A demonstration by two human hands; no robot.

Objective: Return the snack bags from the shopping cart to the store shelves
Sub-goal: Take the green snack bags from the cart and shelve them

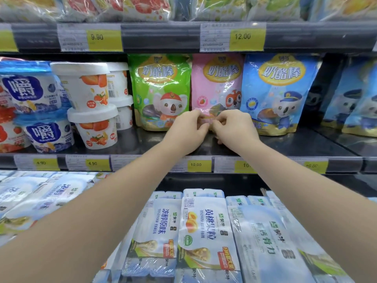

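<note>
Together, left hand (189,127), right hand (234,127) pinching pink bag (216,86) bottom edge, green bag (159,88), blue bag (279,88) flanking.

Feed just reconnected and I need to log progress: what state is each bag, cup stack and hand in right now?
pink snack bag: upright on the middle shelf, bottom edge pinched by both hands.
green snack bag: upright, beside the pink one.
blue snack bag: upright, on its other side.
strawberry cups: stacked two high, lids on.
left hand: fingers curled, pinching the pink bag.
right hand: the same.
</note>
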